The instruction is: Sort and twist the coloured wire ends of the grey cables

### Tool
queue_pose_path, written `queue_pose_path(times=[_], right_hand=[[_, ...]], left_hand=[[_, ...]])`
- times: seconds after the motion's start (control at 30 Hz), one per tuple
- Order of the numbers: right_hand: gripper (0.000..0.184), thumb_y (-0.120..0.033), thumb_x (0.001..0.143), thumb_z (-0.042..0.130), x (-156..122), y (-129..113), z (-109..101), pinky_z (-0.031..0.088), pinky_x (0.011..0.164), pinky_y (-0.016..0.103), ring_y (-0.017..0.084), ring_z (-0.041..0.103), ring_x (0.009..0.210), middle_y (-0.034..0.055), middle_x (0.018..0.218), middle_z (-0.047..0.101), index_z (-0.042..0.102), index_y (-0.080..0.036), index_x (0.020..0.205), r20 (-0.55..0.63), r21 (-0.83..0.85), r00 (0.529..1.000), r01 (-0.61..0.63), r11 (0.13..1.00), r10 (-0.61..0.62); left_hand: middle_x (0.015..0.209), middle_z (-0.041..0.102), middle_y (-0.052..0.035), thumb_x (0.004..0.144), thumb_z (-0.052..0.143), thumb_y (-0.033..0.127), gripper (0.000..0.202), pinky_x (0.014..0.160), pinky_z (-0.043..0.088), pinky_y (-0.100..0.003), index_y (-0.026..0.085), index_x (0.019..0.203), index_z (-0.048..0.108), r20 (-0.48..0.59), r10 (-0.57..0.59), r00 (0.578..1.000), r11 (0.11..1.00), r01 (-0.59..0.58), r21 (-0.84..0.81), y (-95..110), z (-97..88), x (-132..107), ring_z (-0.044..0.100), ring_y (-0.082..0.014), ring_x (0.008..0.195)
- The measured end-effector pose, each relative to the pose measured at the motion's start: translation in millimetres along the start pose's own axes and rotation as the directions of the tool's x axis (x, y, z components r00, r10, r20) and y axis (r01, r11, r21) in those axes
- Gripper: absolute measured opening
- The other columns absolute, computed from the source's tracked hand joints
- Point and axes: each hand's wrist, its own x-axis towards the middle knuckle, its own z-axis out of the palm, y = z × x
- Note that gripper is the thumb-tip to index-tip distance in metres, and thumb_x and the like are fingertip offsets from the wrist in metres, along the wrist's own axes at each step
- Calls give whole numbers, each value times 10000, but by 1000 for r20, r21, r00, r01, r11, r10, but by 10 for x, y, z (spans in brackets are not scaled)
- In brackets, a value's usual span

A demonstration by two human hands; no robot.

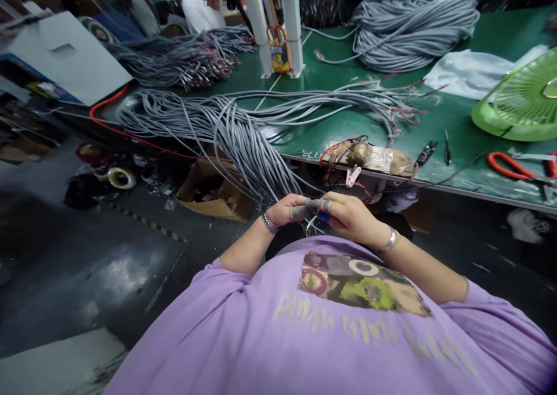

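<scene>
While holding left hand (285,210) and right hand (350,216) curled inward and touching, cannot tell whether pinching any of the grey cables (243,140) draped off the green bench (461,116) just beyond; farther right, can see a green fan (522,102).

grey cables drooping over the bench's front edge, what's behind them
Behind the grey cables, part of an open cardboard box shows below the green bench. Whatever box or bench edge they cover is hidden.

There is room on the tabletop (470,151) near its front edge, between the thin black tool (447,148) and red handles (517,164). Gray wires (250,142) spill over that edge, blocking its left part.
</scene>
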Motion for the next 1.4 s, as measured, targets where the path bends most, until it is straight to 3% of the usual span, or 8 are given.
queue_pose_path(times=[0.1, 0.2, 0.23, 0.33, 0.4, 0.6, 0.87, 1.4], right_hand=[[189, -229, 905, 527, -136, 108, -106, 471, 698, 293, 172, 602, 760, 80, 870, 661, 702, -204, 970, 38, 21, 999, -21, 1000, 20], [162, -311, 900, 586, -389, 274, -189, 465, 701, 297, 162, 588, 738, 56, 825, 662, 709, -209, 929, -71, 193, 966, -230, 954, 247], [163, -343, 881, 618, -474, 339, -201, 457, 682, 294, 157, 576, 717, 49, 802, 658, 707, -207, 896, -156, 293, 910, -330, 897, 385], [228, -423, 818, 694, -663, 529, -199, 403, 575, 267, 114, 474, 591, 14, 674, 586, 666, -197, 806, -341, 630, 579, -445, 637, 741], [333, -507, 799, 701, -698, 622, -176, 369, 515, 258, 91, 386, 509, -19, 557, 482, 614, -194, 723, -333, 725, 471, -426, 541, 817], [621, -797, 736, 564, -418, 745, -58, 408, 466, 237, 63, 368, 448, 3, 624, 558, 599, -177, 730, -61, 812, 562, -452, 369, 825], [607, -763, 632, 706, -94, 757, -11, 455, 501, 226, 76, 418, 477, -24, 571, 527, 602, -177, 750, 84, 890, 615, -400, 218, 784], [451, -566, 689, 802, 82, 890, 100, 384, 415, 185, 53, 488, 437, -48, 517, 569, 579, -174, 681, 61, 996, 475, -89, -21, 878]], left_hand=[[629, 651, -65, 639, 758, 664, 554, 561, 481, -258, 117, 715, 716, 148, -33, 988, 991, 13, 136, 71, -42, -19, 578, -147, 571], [745, 716, -135, 711, 704, 656, 538, 674, 544, -331, 125, 777, 748, 301, -68, 951, 973, -4, 233, 145, -69, -18, 661, -225, 697], [753, 720, -142, 731, 690, 648, 528, 692, 548, -341, 126, 783, 749, 331, -65, 941, 968, -21, 248, 162, -72, -15, 668, -231, 707], [741, 710, -128, 772, 663, 622, 508, 687, 540, -325, 121, 801, 738, 279, 10, 960, 960, -88, 266, 179, -66, 8, 658, -211, 681], [715, 687, -95, 784, 660, 606, 493, 654, 520, -290, 117, 812, 724, 166, 101, 981, 944, -147, 295, 176, -49, 47, 624, -176, 648], [698, 640, -36, 813, 668, 523, 402, 637, 459, -229, 123, 803, 708, 64, 337, 939, 798, -321, 510, 213, 70, 302, 545, -119, 640], [679, 609, -17, 775, 677, 577, 458, 644, 434, -229, 119, 772, 694, 19, 324, 946, 836, -296, 461, 226, 109, 580, 517, -112, 633], [649, 533, 7, 803, 631, 616, 513, 624, 380, -224, 104, 780, 665, 63, 269, 961, 848, -267, 458, -22, 67, 803, 448, -96, 617]])
